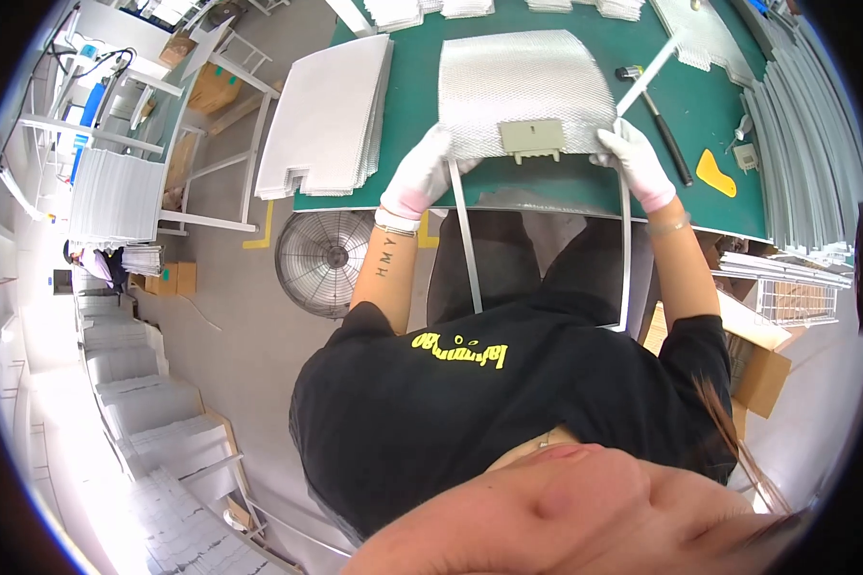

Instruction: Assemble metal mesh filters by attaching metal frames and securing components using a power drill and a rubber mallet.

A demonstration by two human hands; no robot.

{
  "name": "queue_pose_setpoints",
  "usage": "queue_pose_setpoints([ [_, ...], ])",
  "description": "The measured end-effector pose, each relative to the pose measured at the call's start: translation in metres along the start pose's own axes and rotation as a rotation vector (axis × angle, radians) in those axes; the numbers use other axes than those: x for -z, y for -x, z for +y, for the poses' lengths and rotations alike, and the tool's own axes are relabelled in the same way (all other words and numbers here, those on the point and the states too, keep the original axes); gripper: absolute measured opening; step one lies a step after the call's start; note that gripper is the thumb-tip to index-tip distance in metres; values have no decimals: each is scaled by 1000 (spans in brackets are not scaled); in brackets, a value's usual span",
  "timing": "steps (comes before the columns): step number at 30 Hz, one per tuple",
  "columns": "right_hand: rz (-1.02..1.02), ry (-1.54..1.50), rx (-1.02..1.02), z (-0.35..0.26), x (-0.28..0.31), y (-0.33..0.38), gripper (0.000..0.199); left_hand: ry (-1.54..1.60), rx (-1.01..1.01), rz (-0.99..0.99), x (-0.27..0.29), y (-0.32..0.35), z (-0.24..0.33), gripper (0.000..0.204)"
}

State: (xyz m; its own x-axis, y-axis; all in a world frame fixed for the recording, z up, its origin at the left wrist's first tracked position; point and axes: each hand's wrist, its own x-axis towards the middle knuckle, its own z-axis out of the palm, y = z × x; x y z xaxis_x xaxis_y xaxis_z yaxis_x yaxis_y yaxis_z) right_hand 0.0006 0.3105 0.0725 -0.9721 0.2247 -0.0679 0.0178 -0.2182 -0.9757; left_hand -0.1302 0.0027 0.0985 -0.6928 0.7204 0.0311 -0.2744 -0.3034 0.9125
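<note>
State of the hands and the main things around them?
Mesh sheet: spread out, held
Left hand: gloved, closed at near-left corner
Right hand: gloved, closed at near-right corner
Hammer: lying, not held
Yellow tool: lying flat
White sheets: stacked
Floor fan: spinning or not, unclear

Silvery-white mesh (527, 86) with a fine net pattern, grey-green block (532, 139), white gloves (419, 176) pinkish at the wrists, green tabletop (711, 115), white sheets (324, 113), yellow scraper (714, 174), black hammer handle (674, 149), black shirt (547, 398) with yellow print.
</note>
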Motion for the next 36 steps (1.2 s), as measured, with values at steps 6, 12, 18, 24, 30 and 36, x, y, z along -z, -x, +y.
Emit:
queue_pose_setpoints([
  [6, 65, -34, 85, -28, -7, 34, 18, -179, 87, 39, 1, 5, 10, 74],
  [12, 79, -42, 197, -61, -16, 63, 27, -325, -334, 206, -43, 27, 8, 80],
  [18, 96, 15, 273, -67, -19, 78, 25, -21, -217, 298, -70, 51, 39, 58],
  [24, 93, 105, 353, -92, -47, 87, 31, -109, -356, 300, -60, 81, 45, 27],
  [30, -36, 176, 472, -108, -58, 85, 32, 16, -453, 383, -67, 124, 65, 14],
  [36, -113, 78, 494, -149, -85, 79, 31, 0, -743, 336, -46, 120, 73, 24],
])
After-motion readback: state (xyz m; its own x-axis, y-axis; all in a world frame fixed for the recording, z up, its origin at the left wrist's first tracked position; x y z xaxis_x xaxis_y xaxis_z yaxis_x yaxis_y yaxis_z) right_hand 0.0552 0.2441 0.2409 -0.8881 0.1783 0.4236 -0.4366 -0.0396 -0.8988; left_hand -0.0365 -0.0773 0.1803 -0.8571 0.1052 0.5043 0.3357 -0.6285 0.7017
